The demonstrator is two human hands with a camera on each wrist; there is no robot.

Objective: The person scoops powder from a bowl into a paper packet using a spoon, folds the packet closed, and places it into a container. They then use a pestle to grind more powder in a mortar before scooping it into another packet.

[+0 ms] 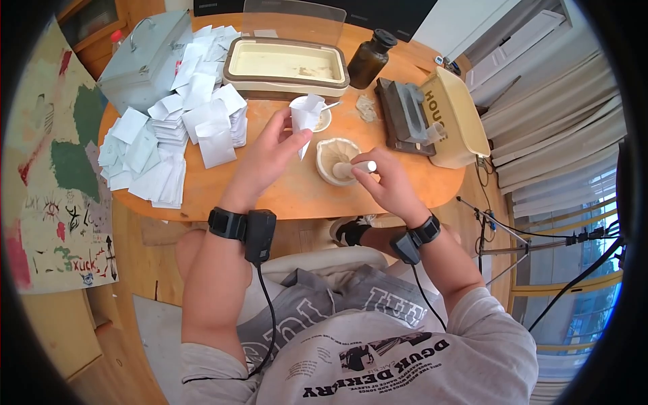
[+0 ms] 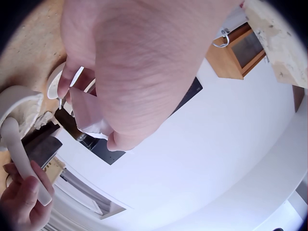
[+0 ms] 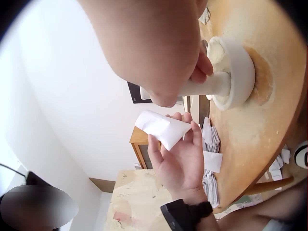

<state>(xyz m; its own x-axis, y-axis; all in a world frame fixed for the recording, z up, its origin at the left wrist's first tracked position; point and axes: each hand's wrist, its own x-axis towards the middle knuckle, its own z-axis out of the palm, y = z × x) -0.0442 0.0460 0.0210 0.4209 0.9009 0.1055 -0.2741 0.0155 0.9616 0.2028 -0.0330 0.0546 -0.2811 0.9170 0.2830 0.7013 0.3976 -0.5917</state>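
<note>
My left hand [image 1: 275,147] holds a white paper cone [image 1: 307,115] between thumb and fingers, its wide mouth upward and its point down over the table. In the right wrist view the cone [image 3: 162,129] shows its smooth folded side. My right hand [image 1: 393,185] grips the handle of a white pestle [image 1: 364,167], whose head rests inside a white mortar [image 1: 320,156]. Pale residue coats the mortar's inner wall. Just behind the cone, and partly hidden by it, sits a small white bowl [image 1: 327,122] with a thin handle [image 1: 331,106] sticking out.
Piles of white paper packets [image 1: 169,131] spread over the table's left, beside a grey metal box [image 1: 145,61]. A cream tray [image 1: 287,61] with a raised clear lid stands at the back, near a dark bottle [image 1: 371,59]. On the right are a dark grey block-like device [image 1: 403,115] and a cream bin [image 1: 459,118].
</note>
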